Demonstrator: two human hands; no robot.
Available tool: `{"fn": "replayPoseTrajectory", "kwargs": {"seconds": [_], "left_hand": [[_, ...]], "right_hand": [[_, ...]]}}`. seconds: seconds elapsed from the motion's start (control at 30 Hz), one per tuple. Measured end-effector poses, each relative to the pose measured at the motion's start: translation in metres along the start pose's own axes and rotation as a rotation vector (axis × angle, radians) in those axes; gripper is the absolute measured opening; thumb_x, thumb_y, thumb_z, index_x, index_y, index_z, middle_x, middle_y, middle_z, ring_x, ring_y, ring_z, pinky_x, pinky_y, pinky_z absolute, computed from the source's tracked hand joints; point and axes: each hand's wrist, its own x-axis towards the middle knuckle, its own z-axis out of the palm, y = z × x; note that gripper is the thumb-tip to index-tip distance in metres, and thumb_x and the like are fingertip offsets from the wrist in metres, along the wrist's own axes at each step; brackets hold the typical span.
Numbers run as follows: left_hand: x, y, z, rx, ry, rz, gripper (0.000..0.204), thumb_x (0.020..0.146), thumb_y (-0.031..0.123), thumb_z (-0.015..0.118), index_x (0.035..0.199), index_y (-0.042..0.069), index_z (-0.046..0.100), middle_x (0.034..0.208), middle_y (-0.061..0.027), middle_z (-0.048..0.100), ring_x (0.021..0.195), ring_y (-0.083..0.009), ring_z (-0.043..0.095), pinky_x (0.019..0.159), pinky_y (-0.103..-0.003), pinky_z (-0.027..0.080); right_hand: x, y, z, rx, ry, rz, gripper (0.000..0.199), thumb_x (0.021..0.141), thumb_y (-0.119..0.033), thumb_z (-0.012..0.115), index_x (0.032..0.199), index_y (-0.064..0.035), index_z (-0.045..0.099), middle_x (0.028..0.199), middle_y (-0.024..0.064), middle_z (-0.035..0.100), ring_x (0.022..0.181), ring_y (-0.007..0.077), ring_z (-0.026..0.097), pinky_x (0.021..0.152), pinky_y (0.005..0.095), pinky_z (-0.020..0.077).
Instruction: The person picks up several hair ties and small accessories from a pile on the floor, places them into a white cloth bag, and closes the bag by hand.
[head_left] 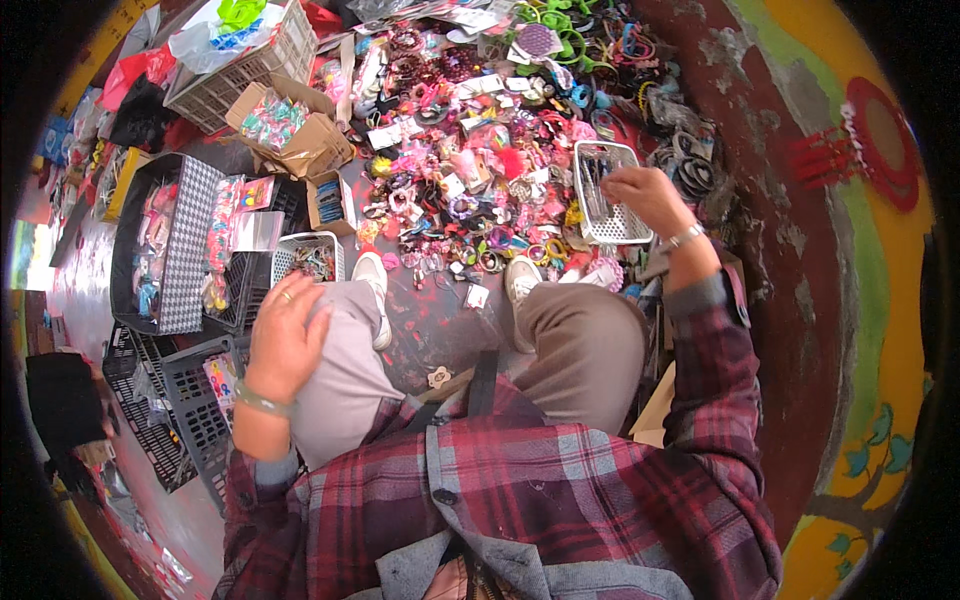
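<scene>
My left hand [290,335] rests at my left knee, its fingers loosely bent and the thumb apart, holding nothing that I can see. Just beyond it stands a small white basket [338,262] with a jumble of small pieces in it. Over on the right, my right hand [650,200] is above a white perforated basket [615,232]. Its fingers are drawn together over the thin dark pieces [597,172] in that basket. What they pinch, if anything, is hidden. Ahead of my feet spreads a large pile of colourful hair accessories [470,170].
Left of the pile are a cardboard box of packets [325,150], a smaller box [345,215], a grey crate [190,95] and a houndstooth-patterned case [192,255]. Dark plastic baskets [195,400] stand by my left side. Headbands [570,45] lie at the far right; a painted wall [845,300] rises beyond.
</scene>
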Motion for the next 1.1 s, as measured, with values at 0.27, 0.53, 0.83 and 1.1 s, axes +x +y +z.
{"fn": "replayPoseTrajectory", "kwargs": {"seconds": [0.27, 0.53, 0.83, 1.1], "left_hand": [[0.087, 0.047, 0.043, -0.269, -0.128, 0.272, 0.023, 0.077, 0.012, 0.062, 0.096, -0.001, 0.059, 0.099, -0.0148, 0.06, 0.099, -0.0309, 0.055, 0.09, -0.039, 0.042], [0.103, 0.023, 0.07, -0.306, -0.329, 0.082, 0.022, 0.077, 0.009, 0.061, 0.096, -0.002, 0.059, 0.098, -0.016, 0.061, 0.096, -0.0319, 0.057, 0.087, -0.04, 0.043], [0.101, 0.03, 0.076, -0.271, -0.375, 0.092, 0.024, 0.079, 0.013, 0.06, 0.099, -0.001, 0.058, 0.099, -0.0136, 0.06, 0.099, -0.0285, 0.055, 0.09, -0.038, 0.042], [0.094, 0.032, 0.084, -0.26, -0.412, 0.144, 0.023, 0.079, 0.012, 0.06, 0.098, 0.0, 0.058, 0.096, -0.0146, 0.061, 0.096, -0.0302, 0.056, 0.086, -0.038, 0.043]], "right_hand": [[0.149, 0.165, 0.151, -0.634, -0.257, -0.037, 0.022, 0.074, -0.019, 0.056, 0.092, -0.0126, 0.068, 0.085, 0.0132, 0.065, 0.079, 0.0315, 0.062, 0.072, 0.0376, 0.0495], [0.177, 0.24, 0.241, -0.24, 0.268, 0.64, 0.036, 0.068, -0.032, 0.065, 0.095, -0.0087, 0.066, 0.086, 0.0156, 0.065, 0.083, 0.0308, 0.063, 0.076, 0.0397, 0.0479], [0.157, 0.198, 0.213, 1.203, 0.072, 0.566, 0.01, 0.083, -0.009, 0.059, 0.076, -0.0122, 0.053, 0.075, -0.003, 0.058, 0.071, 0.011, 0.059, 0.058, 0.0267, 0.0457], [0.107, 0.141, 0.167, 1.521, -0.146, 0.319, 0.022, 0.087, -0.013, 0.055, 0.108, -0.0048, 0.053, 0.092, 0.0048, 0.062, 0.075, 0.0132, 0.061, 0.055, 0.0214, 0.0492]]}}
